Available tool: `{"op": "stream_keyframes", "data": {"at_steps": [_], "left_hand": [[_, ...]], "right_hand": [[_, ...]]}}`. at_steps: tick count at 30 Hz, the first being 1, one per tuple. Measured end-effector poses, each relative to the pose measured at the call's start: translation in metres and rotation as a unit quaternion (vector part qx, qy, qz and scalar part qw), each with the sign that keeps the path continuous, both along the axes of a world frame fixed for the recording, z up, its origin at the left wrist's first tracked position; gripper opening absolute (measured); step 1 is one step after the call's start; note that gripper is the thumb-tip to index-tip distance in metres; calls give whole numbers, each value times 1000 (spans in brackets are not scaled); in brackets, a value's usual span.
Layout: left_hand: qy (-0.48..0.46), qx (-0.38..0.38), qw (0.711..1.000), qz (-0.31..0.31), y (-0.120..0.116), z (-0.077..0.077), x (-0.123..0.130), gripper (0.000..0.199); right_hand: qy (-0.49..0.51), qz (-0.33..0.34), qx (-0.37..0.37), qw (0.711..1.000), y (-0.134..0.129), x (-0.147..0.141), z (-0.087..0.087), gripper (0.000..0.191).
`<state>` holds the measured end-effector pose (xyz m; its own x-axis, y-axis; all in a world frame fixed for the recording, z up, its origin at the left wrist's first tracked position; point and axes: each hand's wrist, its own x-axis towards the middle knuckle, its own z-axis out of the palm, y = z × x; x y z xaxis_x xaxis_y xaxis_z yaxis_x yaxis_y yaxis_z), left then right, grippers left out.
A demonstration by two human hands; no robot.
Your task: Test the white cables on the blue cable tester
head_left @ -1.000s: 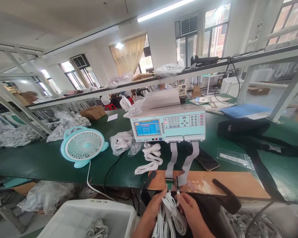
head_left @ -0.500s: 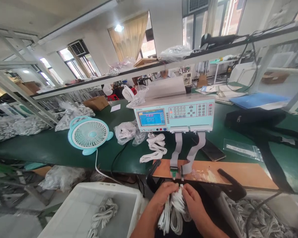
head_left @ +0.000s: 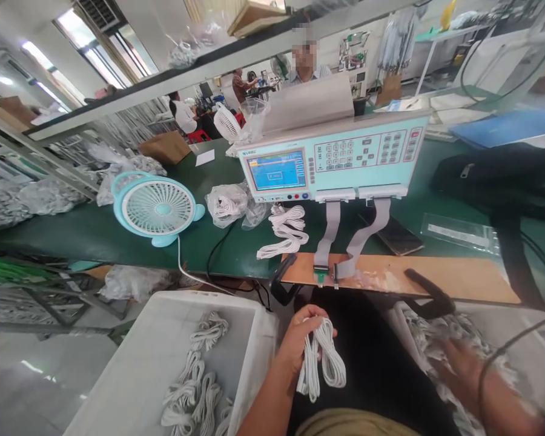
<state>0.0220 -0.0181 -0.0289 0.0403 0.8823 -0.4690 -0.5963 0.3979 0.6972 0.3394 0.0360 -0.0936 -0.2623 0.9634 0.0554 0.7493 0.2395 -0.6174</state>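
Note:
Bundled white cables (head_left: 331,357) hang from my left hand (head_left: 302,333), whose fingers are closed round their upper end above my lap. My right hand (head_left: 470,363) is over at the right, at a bin of white cables (head_left: 420,336), smeared by motion so its fingers cannot be made out. In front of me, a tester with a blue screen (head_left: 277,172) stands on the green bench. Two grey ribbon cables (head_left: 331,230) run down from it to small connectors (head_left: 320,275) at the edge of a wooden board (head_left: 454,275).
At the left, a white bin (head_left: 163,327) holds several cable bundles. A light blue fan (head_left: 158,206), bagged cables (head_left: 227,206), loose white cables (head_left: 288,230) and a dark phone (head_left: 399,236) lie on the bench. Black clamps (head_left: 281,284) jut over the front edge. A person (head_left: 306,60) sits behind the tester.
My right hand has left the cable bundle and moved right to the bin. My left hand keeps the bundle. The view has tilted down, and the tester screen's display looks different.

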Motion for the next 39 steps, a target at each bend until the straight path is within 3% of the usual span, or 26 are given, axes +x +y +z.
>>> {"op": "stream_keyframes", "data": {"at_steps": [2, 4, 5, 7, 9, 11, 13, 16, 19, 22, 25, 28, 32, 35, 39], "left_hand": [[26, 41, 999, 2, 4, 3, 15, 21], [104, 120, 987, -10, 7, 10, 29, 15], [159, 165, 973, -25, 7, 16, 34, 11], [265, 232, 934, -54, 5, 27, 39, 8], [338, 249, 906, -58, 1, 35, 37, 21], [366, 215, 905, -28, -4, 35, 32, 32], [353, 135, 926, -7, -8, 28, 26, 33], [279, 21, 959, -39, -12, 12, 23, 42], [235, -4, 968, -84, -13, 4, 25, 44], [273, -5, 958, -93, -10, 6, 28, 27], [324, 25, 941, -91, -3, 11, 28, 15], [346, 48, 934, -73, 5, 17, 27, 13], [365, 47, 928, 59, 16, 18, 28, 10], [286, 21, 949, 126, 23, 8, 25, 17], [66, -9, 992, 105, 26, -13, 11, 31]], "right_hand": [[112, 74, -132, 982, -11, -29, 16, 43], [237, 163, -247, 925, -21, -73, 36, 35], [291, 204, -263, 897, -25, -94, 45, 33], [359, 217, -242, 875, -28, -123, 54, 30], [381, 206, -207, 877, -28, -131, 54, 31], [358, 211, -179, 892, -24, -126, 50, 33], [304, 234, -136, 913, -19, -116, 46, 34], [225, 272, -69, 933, -13, -106, 48, 34], [197, 301, -53, 932, -14, -107, 52, 35], [215, 258, -117, 935, -17, -115, 53, 37], [248, 234, -202, 918, -14, -124, 50, 35], [250, 251, -198, 914, -3, -133, 51, 31], [271, 199, -145, 931, 11, -146, 56, 29], [307, 120, -126, 936, 17, -159, 55, 29], [347, 75, -156, 922, 21, -173, 55, 29]]}}
